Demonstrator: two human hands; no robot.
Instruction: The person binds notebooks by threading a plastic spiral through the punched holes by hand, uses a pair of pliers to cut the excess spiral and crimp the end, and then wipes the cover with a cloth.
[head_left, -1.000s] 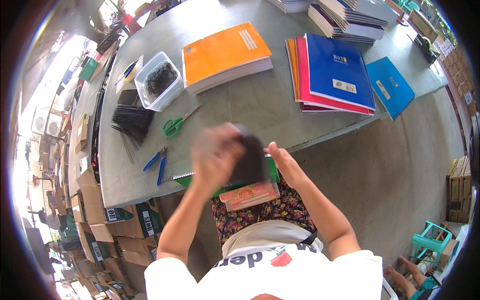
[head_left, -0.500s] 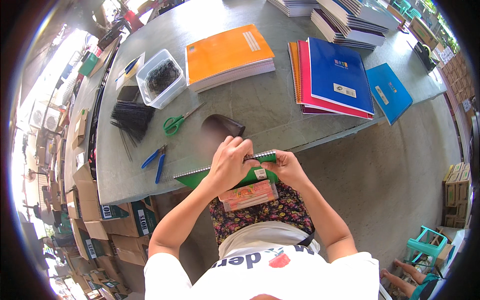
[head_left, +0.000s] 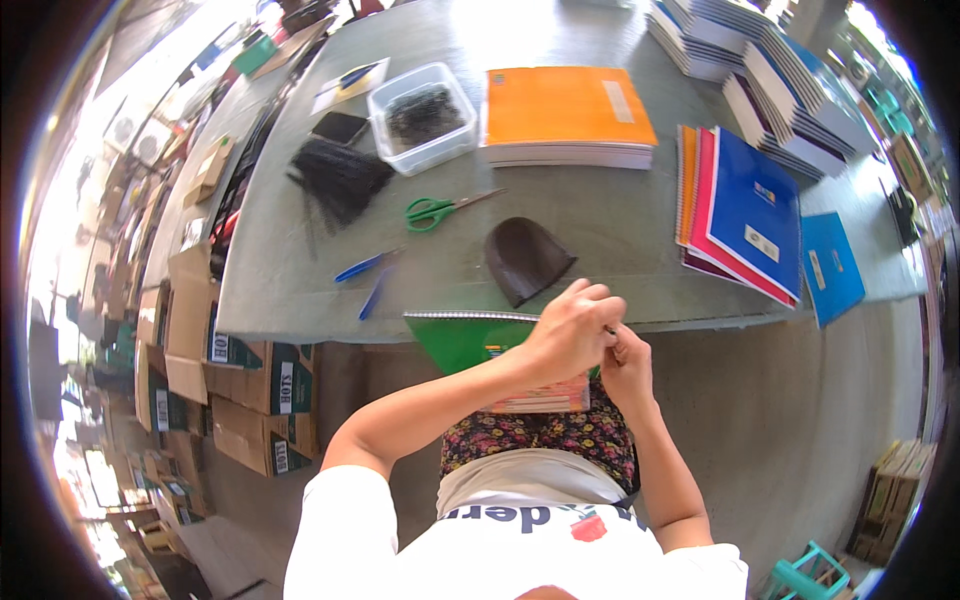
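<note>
A green spiral notebook rests over my lap at the table's front edge, its coil along the far side. My left hand is closed at the coil's right end and covers part of the cover. Beside it my right hand is closed too, fingertips meeting those of the left. A small dark bit shows between the fingers, too small to name. Under the notebook, on my lap, lies a pinkish patterned packet. Just beyond my hands sits a dark rounded cap-like piece.
Blue-handled pliers, green scissors and black strands lie on the left. Farther back are a clear tub and an orange notebook stack. Blue notebooks lie right; cartons stand below left.
My left hand has moved from the middle of the coil to its right end, meeting the right hand there. The whole view has shifted, so the table's things appear farther right.
</note>
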